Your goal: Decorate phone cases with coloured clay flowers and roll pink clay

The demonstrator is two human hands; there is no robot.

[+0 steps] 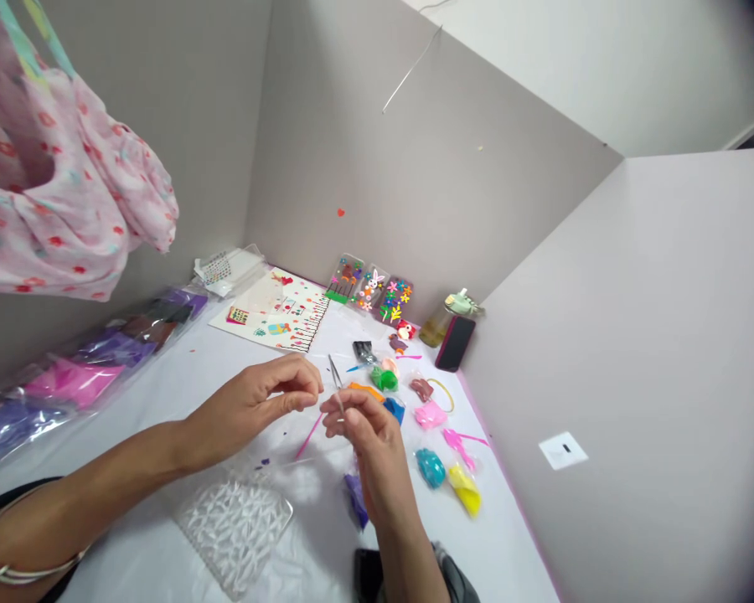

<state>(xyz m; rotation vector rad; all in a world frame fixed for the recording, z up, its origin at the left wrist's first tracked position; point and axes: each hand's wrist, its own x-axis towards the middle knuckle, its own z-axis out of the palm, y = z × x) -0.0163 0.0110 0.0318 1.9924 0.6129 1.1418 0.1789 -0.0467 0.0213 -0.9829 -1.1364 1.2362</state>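
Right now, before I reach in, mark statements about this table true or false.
1. The right hand holds metal tweezers. True.
2. The pink-edged phone lies on the drawing paper. False: it stands upright beside the jar.
3. The teal packet lies next to the yellow packet. True.
4. The left hand holds a blue packet. False: its fingertips are pinched together, with no packet in them.
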